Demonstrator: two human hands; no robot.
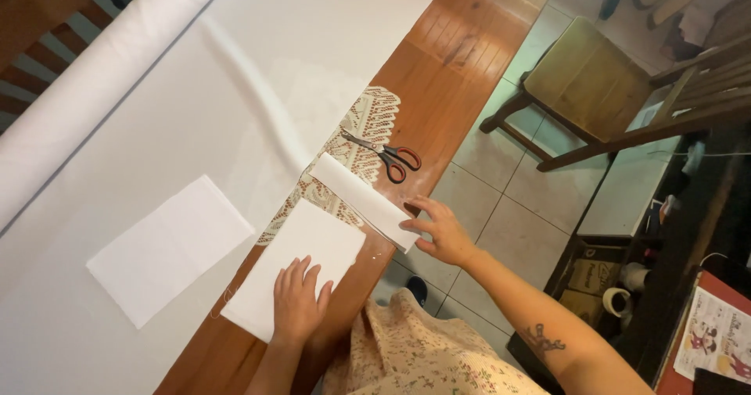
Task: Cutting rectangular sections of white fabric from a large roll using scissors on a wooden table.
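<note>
A flat white fabric rectangle lies under the left hand; a narrow folded white strip lies slantwise, touching the right hand's fingertips.

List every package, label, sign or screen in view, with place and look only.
Cardboard boxes: on the floor at lower right, brown, with dark printing.
Printed sheet: at the bottom right corner, white, with colourful cartoon figures.
Tape roll: beside the boxes, pale ring.
</note>
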